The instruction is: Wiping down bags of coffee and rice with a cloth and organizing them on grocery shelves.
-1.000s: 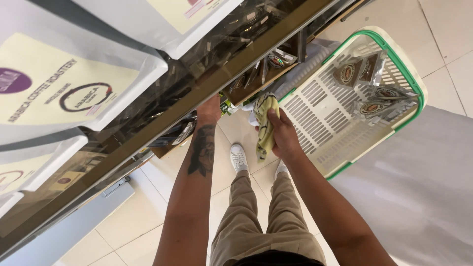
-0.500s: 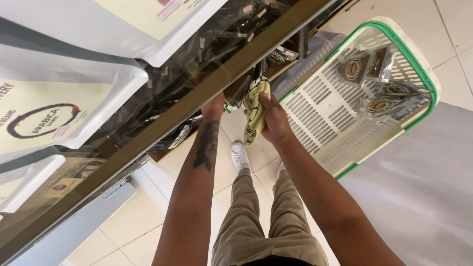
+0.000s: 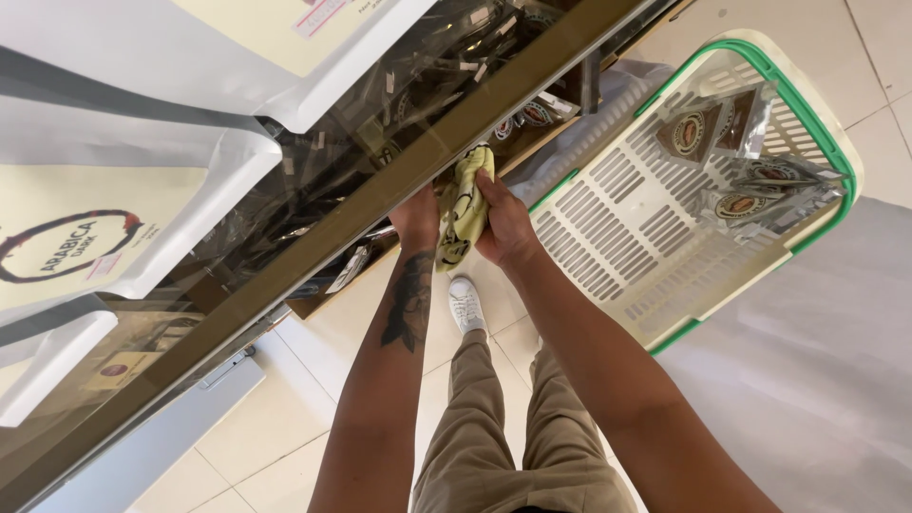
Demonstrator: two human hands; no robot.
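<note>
Cloth, a soft yellow-green rag with dark printed marks, is hanging bunched between both hands right under the long wooden edge of the glass-topped display shelf. The right hand is wrapping its fingers closed around the rag's upper half, thumb side pressing it toward the rail. The left hand is touching the rag's other side, but its fingertips are tucked under the rail, so I cannot tell whether they are gripping the cloth or the shelf.

To my eye, wiping here would go best with the rag spread flatter under the right fingers, since a tight wad only touches the rail in a narrow strip, and with the loose tail below the palms gathered up so it is not catching on the dark packets stacked just beyond the fingertips.

Beyond the right knuckles, a white plastic basket with a green rim is standing on the pale tiled floor, holding a few clear packets with round brown labels. White pouches are lying on the glass, well apart from the left fingers.
</note>
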